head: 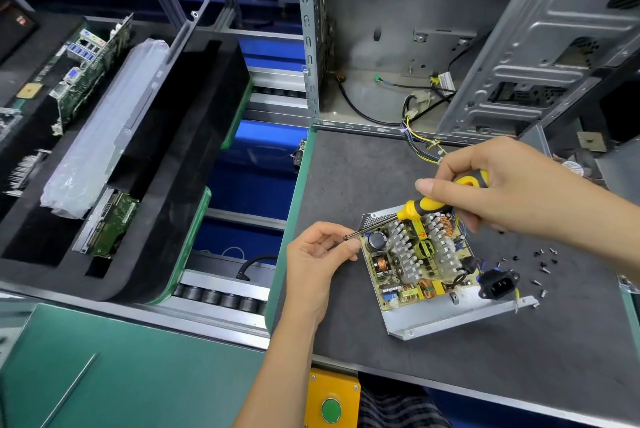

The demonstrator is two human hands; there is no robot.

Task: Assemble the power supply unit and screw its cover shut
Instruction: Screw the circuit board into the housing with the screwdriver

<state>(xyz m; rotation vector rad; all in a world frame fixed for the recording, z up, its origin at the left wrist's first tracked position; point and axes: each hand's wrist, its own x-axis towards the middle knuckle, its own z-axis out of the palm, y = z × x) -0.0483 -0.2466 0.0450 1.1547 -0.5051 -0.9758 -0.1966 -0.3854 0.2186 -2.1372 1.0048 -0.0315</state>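
The right hand (519,192), gripping the yellow-and-black screwdriver (429,202), hides part of the open power supply's circuit board (412,261), while the left hand (318,258) pinches its tip, loose dark screws (543,263) scattered on the grey counter (346,178) lower right.

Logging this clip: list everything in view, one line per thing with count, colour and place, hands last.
power supply unit: one, open metal tray with circuit board, on grey mat
power socket: one, black, loose at unit's right edge
screws: several, dark and silver, scattered right of unit
screwdriver: one, yellow and black, over unit
computer case: one, grey metal, open, behind mat
foam tray: one, black, left, holding circuit boards
push button: one, green on yellow box, bottom edge
left hand: fingertips at screwdriver tip
right hand: grips screwdriver handle
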